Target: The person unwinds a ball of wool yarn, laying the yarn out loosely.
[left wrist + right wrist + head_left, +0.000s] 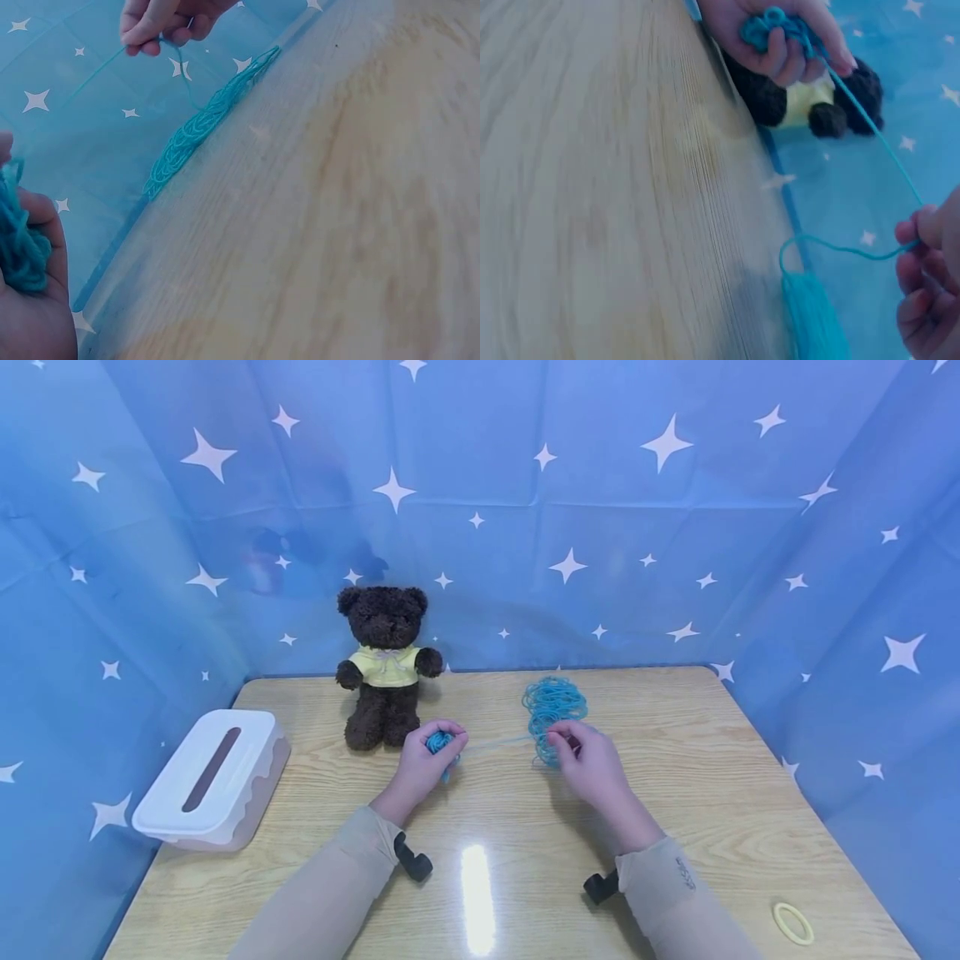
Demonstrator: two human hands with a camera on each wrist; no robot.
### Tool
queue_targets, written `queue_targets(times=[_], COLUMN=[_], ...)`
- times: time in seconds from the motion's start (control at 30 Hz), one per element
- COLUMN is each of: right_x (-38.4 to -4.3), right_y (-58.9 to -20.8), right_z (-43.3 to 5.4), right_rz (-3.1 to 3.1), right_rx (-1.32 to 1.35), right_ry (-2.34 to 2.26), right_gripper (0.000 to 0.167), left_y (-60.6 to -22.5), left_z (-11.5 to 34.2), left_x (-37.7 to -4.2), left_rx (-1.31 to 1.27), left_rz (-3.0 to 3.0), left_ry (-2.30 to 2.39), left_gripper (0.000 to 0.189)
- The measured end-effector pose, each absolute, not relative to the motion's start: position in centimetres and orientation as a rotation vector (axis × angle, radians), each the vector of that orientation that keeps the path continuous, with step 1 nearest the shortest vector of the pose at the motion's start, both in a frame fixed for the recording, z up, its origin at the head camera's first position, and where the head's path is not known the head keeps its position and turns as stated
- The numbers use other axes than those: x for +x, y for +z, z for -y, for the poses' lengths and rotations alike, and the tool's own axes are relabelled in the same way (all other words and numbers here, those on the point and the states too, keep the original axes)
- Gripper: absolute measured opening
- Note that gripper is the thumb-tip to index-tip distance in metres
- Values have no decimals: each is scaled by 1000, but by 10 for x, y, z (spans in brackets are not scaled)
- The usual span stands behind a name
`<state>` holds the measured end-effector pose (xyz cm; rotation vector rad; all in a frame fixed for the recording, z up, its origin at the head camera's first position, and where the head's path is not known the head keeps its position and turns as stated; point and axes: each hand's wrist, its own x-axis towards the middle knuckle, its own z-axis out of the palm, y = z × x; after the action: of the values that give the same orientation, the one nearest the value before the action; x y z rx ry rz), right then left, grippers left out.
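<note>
A small bundle of teal yarn [438, 742] is gripped in my left hand [426, 758], the fingers curled round it. Loops of it poke out of the palm in the right wrist view. From this bundle one strand [876, 133] stretches tight across to my right hand [592, 764], where thumb and fingertips pinch it. Past that pinch the strand hangs slack in a curve down to a loose pile of teal yarn [553, 700] lying in loops on the table. In the head view my right hand covers part of the pile's near end.
On the wooden table [675, 743] a dark brown teddy bear [386, 664] in a yellow top stands behind my left hand. A white lidded box [213, 777] with a long slot is at the left edge. A pale yellow ring [792, 924] lies front right. Blue star-patterned cloth [480, 568] surrounds the table.
</note>
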<state>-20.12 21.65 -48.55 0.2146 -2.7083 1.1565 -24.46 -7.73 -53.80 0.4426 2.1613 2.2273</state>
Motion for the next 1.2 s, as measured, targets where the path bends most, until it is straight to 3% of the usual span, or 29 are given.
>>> queue_targets(times=[0.4,0.77,1.03,1.2], right_x=[-201,-200,-200,-201], right_y=[-493,-507,-505,-503], right_z=[-266,-304,-290,-253], right_rz=[2763,2961,2950,2782], right_rx=[58,-99,-103,101], right_ry=[1060,866,857,928], right_gripper=[26,24,22,24], left_y=[-540,-539,-539,-539], left_z=[78,78,79,79], left_x=[-246,-246,-245,-245], left_rx=[462,453,462,462], left_rz=[-2131,-2164,-2191,-2189], left_ry=[2322,2333,2299,2281], left_gripper=[24,16,24,25])
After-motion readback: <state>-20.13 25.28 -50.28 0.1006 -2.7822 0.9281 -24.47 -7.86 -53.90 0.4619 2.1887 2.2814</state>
